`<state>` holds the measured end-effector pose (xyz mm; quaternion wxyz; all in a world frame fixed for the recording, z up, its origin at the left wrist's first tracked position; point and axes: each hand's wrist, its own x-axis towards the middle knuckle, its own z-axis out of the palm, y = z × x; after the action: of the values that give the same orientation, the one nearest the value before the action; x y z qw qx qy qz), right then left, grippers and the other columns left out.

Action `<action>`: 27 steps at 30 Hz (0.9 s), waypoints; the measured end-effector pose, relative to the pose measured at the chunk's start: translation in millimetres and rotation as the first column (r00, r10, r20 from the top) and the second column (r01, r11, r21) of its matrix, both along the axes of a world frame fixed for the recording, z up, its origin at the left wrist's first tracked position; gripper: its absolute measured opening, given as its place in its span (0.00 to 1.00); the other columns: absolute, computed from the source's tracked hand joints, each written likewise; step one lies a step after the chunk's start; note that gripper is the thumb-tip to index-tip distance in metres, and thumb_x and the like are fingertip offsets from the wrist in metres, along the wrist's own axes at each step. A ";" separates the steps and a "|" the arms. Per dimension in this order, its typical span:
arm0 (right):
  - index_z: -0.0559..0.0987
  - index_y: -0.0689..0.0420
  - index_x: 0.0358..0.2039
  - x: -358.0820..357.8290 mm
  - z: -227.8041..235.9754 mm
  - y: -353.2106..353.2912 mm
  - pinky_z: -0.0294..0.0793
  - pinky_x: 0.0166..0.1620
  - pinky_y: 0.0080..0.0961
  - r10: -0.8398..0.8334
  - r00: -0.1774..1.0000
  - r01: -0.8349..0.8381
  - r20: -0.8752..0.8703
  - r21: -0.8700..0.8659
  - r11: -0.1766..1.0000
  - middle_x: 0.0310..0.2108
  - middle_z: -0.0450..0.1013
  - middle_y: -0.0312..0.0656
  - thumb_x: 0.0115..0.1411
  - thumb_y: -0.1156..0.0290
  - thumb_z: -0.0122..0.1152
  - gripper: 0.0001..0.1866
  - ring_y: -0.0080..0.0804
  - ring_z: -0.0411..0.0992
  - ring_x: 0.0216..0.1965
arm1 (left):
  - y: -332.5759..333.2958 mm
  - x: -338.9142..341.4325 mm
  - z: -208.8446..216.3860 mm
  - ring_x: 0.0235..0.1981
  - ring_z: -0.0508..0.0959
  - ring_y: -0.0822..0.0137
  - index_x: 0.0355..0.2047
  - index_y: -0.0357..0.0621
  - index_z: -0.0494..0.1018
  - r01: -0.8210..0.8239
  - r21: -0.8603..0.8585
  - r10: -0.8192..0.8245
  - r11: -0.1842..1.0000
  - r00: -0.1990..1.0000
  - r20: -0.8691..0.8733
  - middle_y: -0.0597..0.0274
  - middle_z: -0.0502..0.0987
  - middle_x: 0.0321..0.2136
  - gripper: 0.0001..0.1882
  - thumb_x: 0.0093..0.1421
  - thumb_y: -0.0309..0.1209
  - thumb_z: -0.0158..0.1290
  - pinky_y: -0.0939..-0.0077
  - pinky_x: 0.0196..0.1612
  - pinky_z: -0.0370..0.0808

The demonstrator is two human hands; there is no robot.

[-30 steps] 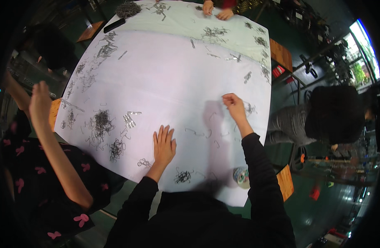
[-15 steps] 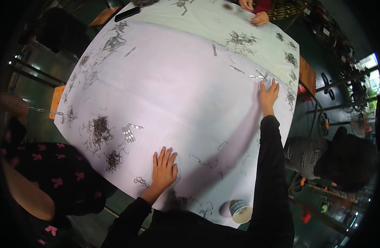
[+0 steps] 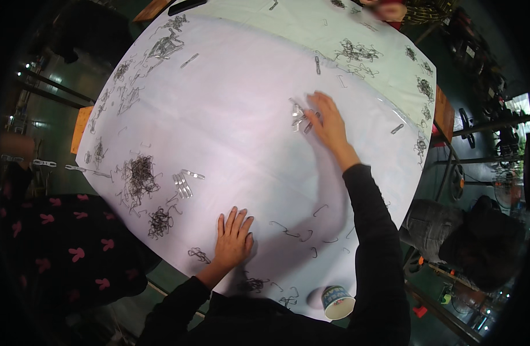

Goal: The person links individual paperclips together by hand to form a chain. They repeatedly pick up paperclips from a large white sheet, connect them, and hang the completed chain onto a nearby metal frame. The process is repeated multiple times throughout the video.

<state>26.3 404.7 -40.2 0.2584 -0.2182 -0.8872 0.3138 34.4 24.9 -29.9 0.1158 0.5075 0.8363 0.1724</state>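
My left hand (image 3: pixel 235 237) lies flat on the white-covered table (image 3: pixel 236 132), fingers stretched and holding nothing. Farther out, my right hand (image 3: pixel 331 124) rests with extended fingers against a loose bunch of flat silver metal pieces (image 3: pixel 298 117). Its thumb and fingertips touch them at the side; nothing is plainly gripped. To the left of my left hand are several similar flat slotted metal pieces (image 3: pixel 183 185), side by side. A large tangled heap of dark bent wire hooks (image 3: pixel 141 176) sits beside them, with a smaller hook pile (image 3: pixel 160 222) nearer me.
A patterned paper cup (image 3: pixel 337 303) stands at the near right edge. Loose wire hooks (image 3: pixel 299 233) are scattered before me; another hook heap (image 3: pixel 357 52) lies far right. A person's blurred hand (image 3: pixel 390 11) works at the far edge. A metal chain (image 3: pixel 44 163) hangs at the left.
My right hand has moved left and toward me, bringing flat metal pieces along the table from the far right. My left hand stays flat. The view has shifted slightly.
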 end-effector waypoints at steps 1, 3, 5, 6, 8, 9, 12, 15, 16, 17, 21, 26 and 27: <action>0.71 0.54 0.49 -16.3 -1.1 10.6 0.60 0.55 0.38 -0.028 0.999 0.029 -0.017 0.043 0.999 0.53 0.63 0.48 0.53 0.60 0.59 0.24 0.44 0.60 0.55 | -0.9 0.8 -1.2 0.60 0.55 0.51 0.51 0.44 0.63 -0.004 -0.006 0.004 1.000 1.000 -0.005 0.53 0.60 0.55 0.24 0.51 0.30 0.49 0.43 0.59 0.48; 0.70 0.56 0.51 -47.0 -7.9 36.7 0.58 0.56 0.40 -0.115 0.993 0.115 -0.009 0.173 0.978 0.54 0.62 0.48 0.54 0.59 0.58 0.26 0.43 0.59 0.56 | -1.0 -0.9 -4.9 0.61 0.55 0.52 0.51 0.45 0.63 -0.001 -0.006 0.001 1.000 1.000 -0.005 0.54 0.60 0.56 0.24 0.52 0.31 0.49 0.43 0.59 0.48; 0.68 0.58 0.53 -69.1 -18.2 62.3 0.55 0.58 0.42 -0.226 0.974 0.203 0.028 0.342 0.917 0.56 0.60 0.46 0.55 0.56 0.56 0.28 0.42 0.57 0.58 | -1.6 -1.9 -5.5 0.61 0.55 0.52 0.51 0.46 0.63 0.003 0.001 -0.003 1.000 1.000 0.001 0.55 0.60 0.56 0.24 0.52 0.31 0.50 0.43 0.59 0.48; 0.68 0.58 0.53 -74.0 -24.3 68.8 0.54 0.59 0.43 -0.235 0.968 0.188 0.087 0.368 0.911 0.57 0.60 0.46 0.55 0.56 0.55 0.28 0.41 0.56 0.59 | -1.8 -2.7 -5.1 0.61 0.55 0.52 0.51 0.45 0.63 0.006 0.002 -0.006 1.000 1.000 0.003 0.55 0.60 0.56 0.24 0.52 0.31 0.49 0.43 0.59 0.48; 0.67 0.60 0.53 -79.6 -31.4 72.2 0.52 0.60 0.44 -0.253 0.944 0.146 0.211 0.420 0.896 0.58 0.58 0.46 0.56 0.54 0.54 0.29 0.41 0.55 0.60 | -1.9 -1.9 -3.4 0.61 0.55 0.52 0.51 0.45 0.64 0.008 0.006 -0.008 1.000 1.000 0.015 0.55 0.60 0.56 0.24 0.52 0.31 0.49 0.43 0.59 0.48; 0.67 0.59 0.53 -78.6 -38.3 68.3 0.52 0.60 0.43 -0.207 0.958 0.105 0.200 0.428 0.898 0.58 0.58 0.47 0.56 0.55 0.54 0.28 0.41 0.54 0.60 | -1.4 -4.0 -2.0 0.60 0.56 0.52 0.51 0.45 0.64 0.009 0.014 -0.009 1.000 1.000 0.016 0.55 0.60 0.55 0.24 0.52 0.31 0.49 0.43 0.59 0.48; 0.69 0.56 0.52 -59.2 -40.1 16.8 0.52 0.60 0.41 0.036 0.979 -0.098 0.203 0.307 0.947 0.56 0.61 0.47 0.57 0.58 0.54 0.24 0.40 0.55 0.60 | 1.4 -4.0 0.4 0.60 0.56 0.52 0.50 0.44 0.64 -0.011 0.011 0.011 1.000 0.999 0.039 0.54 0.61 0.55 0.23 0.51 0.30 0.48 0.43 0.59 0.48; 0.71 0.53 0.50 -18.3 -5.6 -18.0 0.54 0.60 0.39 0.233 0.964 -0.243 0.126 0.066 0.968 0.53 0.64 0.48 0.57 0.62 0.54 0.20 0.42 0.57 0.59 | 1.8 -1.5 -0.8 0.60 0.55 0.52 0.50 0.43 0.64 -0.020 -0.009 0.021 1.000 0.998 0.055 0.54 0.61 0.55 0.23 0.51 0.30 0.48 0.43 0.59 0.47; 0.72 0.52 0.49 -1.7 -0.9 -10.8 0.54 0.59 0.39 0.173 0.981 -0.182 0.084 0.103 0.978 0.52 0.65 0.48 0.57 0.63 0.54 0.19 0.43 0.57 0.58 | 2.1 -1.9 -0.4 0.60 0.55 0.51 0.50 0.43 0.64 -0.017 -0.009 0.018 1.000 0.998 0.055 0.53 0.61 0.55 0.23 0.51 0.30 0.48 0.43 0.59 0.47; 0.72 0.52 0.48 14.6 2.7 -1.3 0.55 0.59 0.39 0.121 0.992 -0.125 0.037 0.138 0.983 0.51 0.66 0.48 0.57 0.64 0.54 0.18 0.43 0.58 0.58 | 2.3 -1.7 0.9 0.60 0.55 0.51 0.50 0.42 0.64 -0.021 -0.012 0.022 1.000 0.998 0.052 0.53 0.61 0.55 0.23 0.51 0.30 0.48 0.43 0.59 0.47; 0.67 0.53 0.54 111.0 -33.1 115.6 0.52 0.60 0.41 -0.634 0.763 0.491 0.126 0.526 0.694 0.56 0.59 0.55 0.58 0.56 0.50 0.25 0.52 0.53 0.59 | 2.7 -3.2 3.1 0.61 0.55 0.51 0.49 0.42 0.64 0.006 -0.006 -0.005 1.000 0.999 0.048 0.53 0.61 0.55 0.23 0.51 0.30 0.48 0.43 0.59 0.47; 0.62 0.48 0.58 105.2 -47.9 84.9 0.45 0.61 0.50 -0.455 0.843 0.365 0.288 0.314 0.876 0.61 0.51 0.53 0.60 0.49 0.45 0.29 0.49 0.48 0.62 | -2.3 -3.0 1.0 0.61 0.54 0.51 0.50 0.42 0.64 -0.007 0.041 0.005 0.999 0.999 0.046 0.52 0.60 0.55 0.23 0.51 0.29 0.49 0.45 0.60 0.47; 0.63 0.47 0.58 84.6 -50.1 63.8 0.44 0.60 0.51 -0.431 0.854 0.326 0.291 0.348 0.879 0.61 0.51 0.51 0.60 0.49 0.46 0.28 0.48 0.48 0.62 | -4.3 -3.1 2.0 0.61 0.54 0.51 0.50 0.43 0.64 -0.007 0.039 0.005 0.999 0.999 0.036 0.53 0.60 0.55 0.23 0.52 0.30 0.49 0.45 0.60 0.47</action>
<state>110.9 468.5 -90.3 0.1776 -0.4042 -0.8938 0.0793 31.3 20.6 -27.9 0.1201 0.5039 0.8321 0.1981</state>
